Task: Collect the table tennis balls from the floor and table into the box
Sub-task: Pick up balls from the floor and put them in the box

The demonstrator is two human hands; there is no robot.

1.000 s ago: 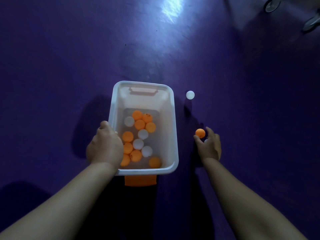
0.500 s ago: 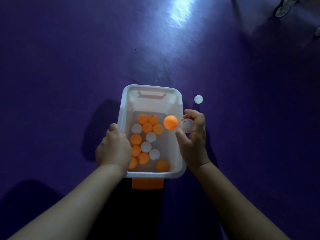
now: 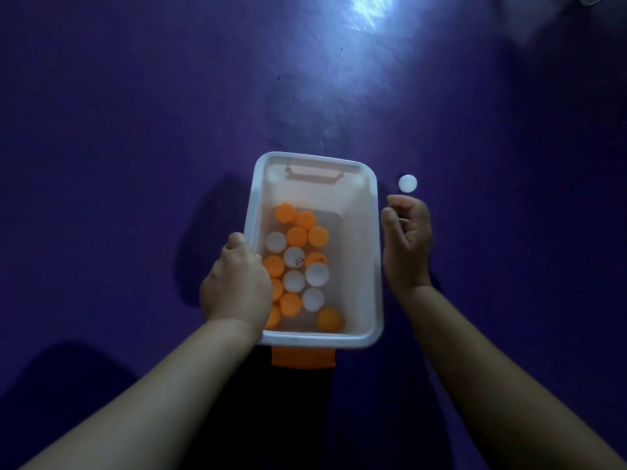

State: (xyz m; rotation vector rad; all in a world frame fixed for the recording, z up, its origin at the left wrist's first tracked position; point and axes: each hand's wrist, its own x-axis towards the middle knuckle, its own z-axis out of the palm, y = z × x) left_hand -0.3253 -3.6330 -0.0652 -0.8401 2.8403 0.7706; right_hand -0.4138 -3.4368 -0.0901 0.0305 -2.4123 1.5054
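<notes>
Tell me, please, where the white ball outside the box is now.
In the head view, the white ball lies on the purple floor, right of the box's far right corner, just beyond the right hand.

Your box (image 3: 377, 266) looks like translucent white plastic, smooth-walled with a soft sheen along its rim, and the tab (image 3: 303, 357) sticking out at its near end is opaque orange plastic, smooth as well. The balls (image 3: 293, 281) you have inside it, orange and white, show a smooth, matt plastic skin with hardly any highlight, one white one carrying small dark print, and the white ball (image 3: 407, 183) lying outside looks the same. The purple floor (image 3: 135, 130) under you has a finely grained, semi-gloss finish that throws back a broad, mottled glare (image 3: 369, 11) at the far side.
</notes>
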